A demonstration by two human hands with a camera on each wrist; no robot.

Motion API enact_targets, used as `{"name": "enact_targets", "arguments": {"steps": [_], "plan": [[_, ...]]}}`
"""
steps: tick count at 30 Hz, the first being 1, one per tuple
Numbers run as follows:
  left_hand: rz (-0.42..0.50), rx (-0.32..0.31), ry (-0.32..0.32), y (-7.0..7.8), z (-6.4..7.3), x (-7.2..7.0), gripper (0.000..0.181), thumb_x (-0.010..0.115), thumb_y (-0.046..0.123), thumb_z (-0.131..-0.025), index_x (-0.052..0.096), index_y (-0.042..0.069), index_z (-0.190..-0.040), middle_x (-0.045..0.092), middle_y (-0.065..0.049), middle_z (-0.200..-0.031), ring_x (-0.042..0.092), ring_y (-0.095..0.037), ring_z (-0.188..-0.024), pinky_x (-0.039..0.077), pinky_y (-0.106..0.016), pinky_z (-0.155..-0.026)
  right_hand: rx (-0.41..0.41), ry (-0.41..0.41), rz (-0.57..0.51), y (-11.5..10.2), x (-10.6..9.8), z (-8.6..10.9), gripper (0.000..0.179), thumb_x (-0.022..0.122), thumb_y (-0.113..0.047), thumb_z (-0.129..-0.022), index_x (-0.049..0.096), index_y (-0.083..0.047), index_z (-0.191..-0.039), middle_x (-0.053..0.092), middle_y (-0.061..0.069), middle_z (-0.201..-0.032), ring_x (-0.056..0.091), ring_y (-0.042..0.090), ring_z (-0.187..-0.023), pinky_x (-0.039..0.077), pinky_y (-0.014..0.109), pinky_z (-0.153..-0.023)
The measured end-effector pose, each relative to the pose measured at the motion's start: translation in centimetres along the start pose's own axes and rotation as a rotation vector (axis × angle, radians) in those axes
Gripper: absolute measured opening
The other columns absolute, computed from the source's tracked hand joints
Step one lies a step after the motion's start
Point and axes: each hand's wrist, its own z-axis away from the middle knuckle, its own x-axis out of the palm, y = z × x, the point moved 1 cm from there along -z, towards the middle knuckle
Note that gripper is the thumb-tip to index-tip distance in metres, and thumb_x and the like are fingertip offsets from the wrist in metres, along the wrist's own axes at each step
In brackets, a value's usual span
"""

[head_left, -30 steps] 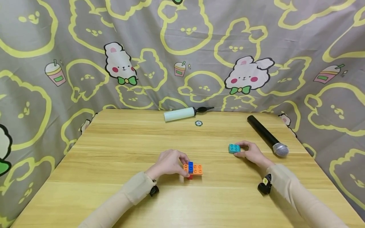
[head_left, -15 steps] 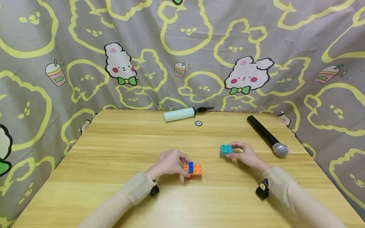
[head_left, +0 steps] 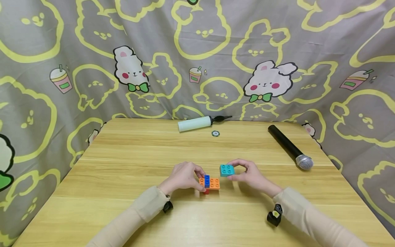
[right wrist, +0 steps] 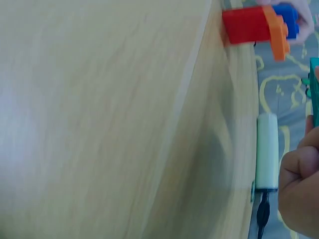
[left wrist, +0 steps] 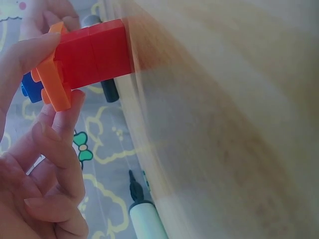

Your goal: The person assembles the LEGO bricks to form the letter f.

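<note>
A small stack of toy building bricks stands on the table: red bricks [left wrist: 94, 52] at the bottom, an orange brick [head_left: 214, 183] across them and a narrow blue brick [head_left: 207, 181] on top. My left hand [head_left: 182, 176] pinches the orange brick at its left end between thumb and fingers. To the right of the stack, my right hand [head_left: 253, 175] pinches a teal brick [head_left: 226, 170] by its right side, studs up. That brick is apart from the stack. At the edge of the right wrist view only a sliver of the teal brick [right wrist: 314, 89] shows.
A pale green hand pump [head_left: 195, 124] with a black nozzle lies at the back of the wooden table [head_left: 129, 154]. In front of its nozzle is a round chip [head_left: 215, 133]. A black microphone [head_left: 288, 145] lies at the right. Patterned cloth [head_left: 166, 31] hangs behind.
My right hand has carried the teal brick leftward and toward me, close to the stack. The left hand and the stack have stayed in place.
</note>
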Motion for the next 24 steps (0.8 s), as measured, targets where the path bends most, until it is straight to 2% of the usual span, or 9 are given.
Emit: {"name": "enact_targets", "arguments": {"steps": [2, 4, 6, 8, 19, 24], "plan": [[0.002, 0.003, 0.0, 0.0, 0.0, 0.0, 0.034, 0.088, 0.042, -0.06, 0.073, 0.028, -0.087, 0.068, 0.018, -0.079, 0.055, -0.003, -0.076, 0.038, -0.029, -0.066, 0.004, -0.023, -0.032, -0.4, 0.4, 0.2, 0.042, 0.078, -0.002, -0.073, 0.064, 0.0, -0.112, 0.06, 0.019, -0.112, 0.061, 0.021, -0.089, 0.052, 0.025, -0.065], [0.004, 0.003, 0.0, 0.0, 0.0, 0.0, 0.034, 0.088, 0.042, -0.06, 0.072, 0.028, -0.086, 0.067, 0.019, -0.079, 0.055, -0.003, -0.076, 0.038, -0.029, -0.066, 0.007, -0.047, -0.058, -0.9, 0.7, 0.4, 0.042, 0.077, 0.0, -0.073, 0.063, 0.001, -0.113, 0.058, 0.021, -0.112, 0.061, 0.013, -0.067, 0.047, 0.02, -0.052], [0.003, 0.004, 0.0, 0.0, -0.1, 0.0, 0.034, 0.088, 0.041, -0.06, 0.073, 0.028, -0.087, 0.067, 0.019, -0.078, 0.055, -0.003, -0.075, 0.038, -0.029, -0.066, 0.009, -0.071, -0.07, -1.2, 1.0, 0.5, 0.043, 0.077, -0.001, -0.074, 0.062, 0.002, -0.114, 0.057, 0.022, -0.113, 0.052, 0.005, -0.049, 0.04, 0.017, -0.045], [-0.001, 0.004, -0.002, 0.1, -0.1, 0.0, 0.034, 0.088, 0.041, -0.06, 0.073, 0.028, -0.087, 0.067, 0.019, -0.078, 0.054, -0.003, -0.074, 0.038, -0.029, -0.065, 0.021, -0.089, -0.087, -1.5, 1.4, 0.7, 0.044, 0.078, -0.004, -0.074, 0.062, 0.001, -0.116, 0.056, 0.021, -0.114, 0.041, 0.001, -0.04, 0.032, 0.015, -0.041], [-0.012, 0.023, -0.012, 0.0, -0.2, -0.1, 0.036, 0.088, 0.042, -0.061, 0.074, 0.027, -0.09, 0.067, 0.018, -0.078, 0.052, -0.004, -0.069, 0.036, -0.026, -0.058, 0.004, -0.097, -0.122, -1.8, 3.8, 0.5, 0.044, 0.078, -0.008, -0.076, 0.063, 0.0, -0.117, 0.058, 0.02, -0.112, 0.034, -0.001, -0.037, 0.027, 0.014, -0.039], [-0.011, 0.024, -0.012, 0.1, -0.2, -0.1, 0.035, 0.088, 0.041, -0.061, 0.073, 0.025, -0.088, 0.067, 0.017, -0.078, 0.052, -0.003, -0.069, 0.037, -0.026, -0.059, 0.004, -0.108, -0.148, -1.9, 4.4, 0.3, 0.043, 0.078, -0.009, -0.077, 0.063, 0.0, -0.116, 0.062, 0.019, -0.111, 0.033, -0.001, -0.036, 0.026, 0.015, -0.04]]}}
